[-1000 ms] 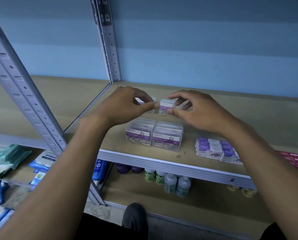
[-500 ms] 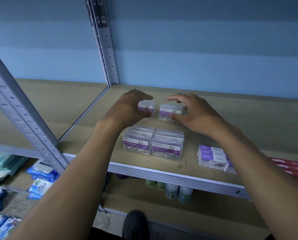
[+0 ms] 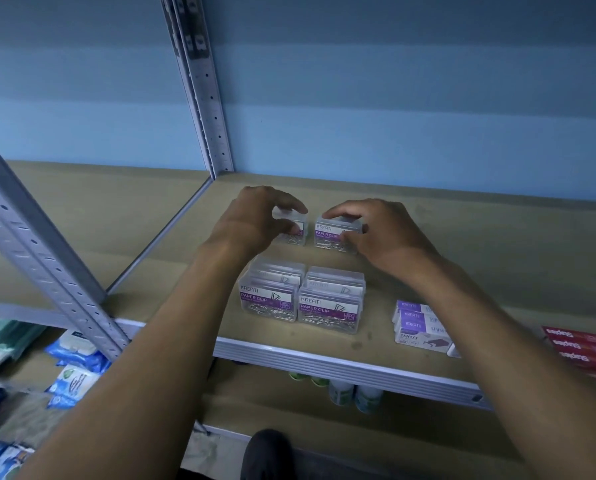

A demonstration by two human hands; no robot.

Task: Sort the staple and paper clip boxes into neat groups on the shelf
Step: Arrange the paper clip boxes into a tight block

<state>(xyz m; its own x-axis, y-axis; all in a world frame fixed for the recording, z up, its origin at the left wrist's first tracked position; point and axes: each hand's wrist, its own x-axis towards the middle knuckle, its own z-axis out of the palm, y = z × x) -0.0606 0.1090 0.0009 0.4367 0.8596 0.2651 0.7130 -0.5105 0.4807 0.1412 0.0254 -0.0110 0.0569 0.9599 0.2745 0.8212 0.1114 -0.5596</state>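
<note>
Hands work mid-frame on the shelf [image 3: 462, 237]: the left hand [image 3: 255, 223] grips one clear paper clip box [image 3: 294, 233], the right hand [image 3: 383, 233] another [image 3: 334, 235]. Lower down sit more paper clip boxes [image 3: 300, 299], with staple boxes [image 3: 421, 327] at lower right.

We see bare shelf board [image 3: 480, 244] across the right of the frame's middle and along the back wall, open for a hand. At centre, two rear paper clip boxes [image 3: 336, 237] stand side by side with a narrow gap between, our left hand [image 3: 255, 223] and right hand [image 3: 376, 233] over them. Just below, the front paper clip boxes [image 3: 301, 299] block the near edge. At right, purple staple boxes [image 3: 419, 327] and red staple boxes [image 3: 583, 348] fill the front. A metal upright [image 3: 203, 98] stands at the back, another upright [image 3: 40, 251] at left.
</note>
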